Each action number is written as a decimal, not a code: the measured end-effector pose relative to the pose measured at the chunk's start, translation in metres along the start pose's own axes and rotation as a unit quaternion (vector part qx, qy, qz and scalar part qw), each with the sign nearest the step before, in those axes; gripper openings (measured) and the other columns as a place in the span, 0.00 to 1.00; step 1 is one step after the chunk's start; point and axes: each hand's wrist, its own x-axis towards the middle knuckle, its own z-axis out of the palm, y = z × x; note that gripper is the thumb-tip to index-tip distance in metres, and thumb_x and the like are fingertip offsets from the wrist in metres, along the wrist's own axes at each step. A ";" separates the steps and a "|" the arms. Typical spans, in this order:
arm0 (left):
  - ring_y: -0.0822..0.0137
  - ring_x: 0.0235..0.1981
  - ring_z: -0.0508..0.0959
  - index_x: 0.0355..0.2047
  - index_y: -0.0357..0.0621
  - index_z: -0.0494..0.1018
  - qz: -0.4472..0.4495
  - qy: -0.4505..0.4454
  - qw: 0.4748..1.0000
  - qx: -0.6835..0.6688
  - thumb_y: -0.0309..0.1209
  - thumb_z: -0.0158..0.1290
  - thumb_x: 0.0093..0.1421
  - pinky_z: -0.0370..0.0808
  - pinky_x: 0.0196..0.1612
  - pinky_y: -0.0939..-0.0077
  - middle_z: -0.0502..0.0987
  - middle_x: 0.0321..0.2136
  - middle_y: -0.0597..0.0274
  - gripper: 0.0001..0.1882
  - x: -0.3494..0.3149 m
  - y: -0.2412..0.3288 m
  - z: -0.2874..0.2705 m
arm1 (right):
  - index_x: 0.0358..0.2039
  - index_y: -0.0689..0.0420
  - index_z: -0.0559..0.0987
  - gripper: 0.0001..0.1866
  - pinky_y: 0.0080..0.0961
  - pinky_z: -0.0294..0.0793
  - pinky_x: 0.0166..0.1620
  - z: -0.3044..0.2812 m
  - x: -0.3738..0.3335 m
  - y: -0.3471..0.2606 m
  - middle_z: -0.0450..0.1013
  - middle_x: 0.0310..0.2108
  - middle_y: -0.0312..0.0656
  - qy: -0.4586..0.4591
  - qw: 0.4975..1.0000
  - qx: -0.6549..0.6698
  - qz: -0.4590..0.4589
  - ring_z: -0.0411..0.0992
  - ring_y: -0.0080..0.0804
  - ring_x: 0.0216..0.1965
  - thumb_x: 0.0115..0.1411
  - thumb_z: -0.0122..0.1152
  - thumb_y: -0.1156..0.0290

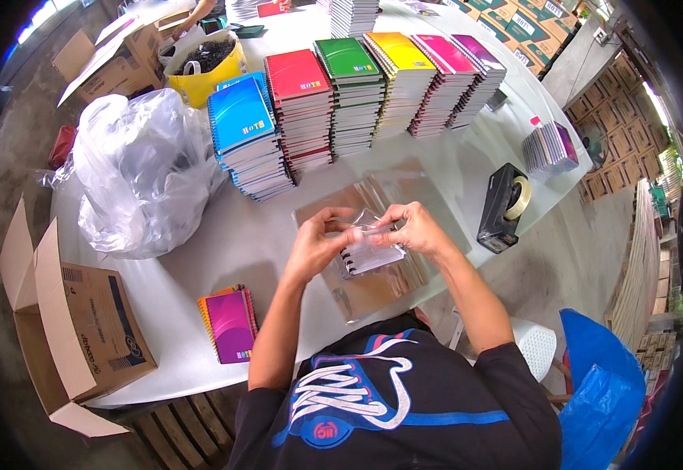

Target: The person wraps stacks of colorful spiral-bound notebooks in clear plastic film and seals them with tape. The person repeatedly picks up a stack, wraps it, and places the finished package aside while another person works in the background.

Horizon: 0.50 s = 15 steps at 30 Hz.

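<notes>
Stacks at 12, Lanes at 9 and 2

Measured from the person's left hand (322, 243) and right hand (418, 231), 6 tall notebook stacks (352, 106) form a barrier from 10 to 1 o'clock. A strip of bare tabletop (267, 235) opens at 9, bounded by the bulging plastic bag (142, 172) toward 10 and a low purple notebook (229, 325) at 8. Another lane runs toward 2, between stacks and tape dispenser (500, 211), reaching a small stack (549, 155). Transparent sheets (373, 294) lie flat beneath both hands.
</notes>
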 end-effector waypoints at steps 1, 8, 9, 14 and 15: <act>0.74 0.27 0.76 0.31 0.36 0.78 0.037 -0.008 0.999 0.008 0.36 0.64 0.48 0.72 0.34 0.77 0.79 0.23 0.61 0.16 -0.004 0.000 -0.003 | 0.28 0.60 0.83 0.14 0.20 0.69 0.32 0.000 -0.001 0.003 0.75 0.24 0.38 0.004 1.000 0.012 -0.009 0.70 0.21 0.27 0.40 0.74 0.70; 0.65 0.40 0.76 0.29 0.43 0.79 0.090 0.032 0.993 0.075 0.30 0.64 0.44 0.69 0.45 0.71 0.80 0.28 0.64 0.10 -0.005 0.002 0.004 | 0.29 0.54 0.84 0.10 0.23 0.70 0.34 0.008 -0.006 -0.001 0.75 0.25 0.37 0.070 0.995 -0.057 -0.044 0.72 0.24 0.26 0.44 0.71 0.67; 0.64 0.43 0.75 0.28 0.44 0.79 0.170 0.061 0.974 0.133 0.29 0.63 0.44 0.67 0.47 0.68 0.80 0.29 0.65 0.09 -0.006 0.005 0.007 | 0.30 0.53 0.84 0.10 0.24 0.70 0.36 0.009 -0.008 -0.004 0.75 0.25 0.38 0.078 0.992 -0.086 -0.058 0.73 0.26 0.27 0.45 0.70 0.68; 0.63 0.53 0.67 0.34 0.49 0.76 0.229 0.091 0.921 0.301 0.28 0.61 0.45 0.52 0.51 0.59 0.79 0.32 0.73 0.13 -0.019 0.021 0.015 | 0.25 0.48 0.81 0.05 0.38 0.53 0.55 0.024 -0.022 -0.008 0.73 0.36 0.30 0.168 0.935 -0.266 -0.162 0.71 0.31 0.42 0.46 0.68 0.66; 0.64 0.55 0.65 0.38 0.50 0.75 0.235 0.079 0.914 0.322 0.28 0.60 0.46 0.49 0.51 0.58 0.79 0.33 0.74 0.17 -0.020 0.022 0.016 | 0.23 0.47 0.79 0.04 0.45 0.47 0.57 0.023 -0.024 -0.007 0.70 0.43 0.28 0.148 0.934 -0.291 -0.147 0.65 0.29 0.52 0.45 0.67 0.66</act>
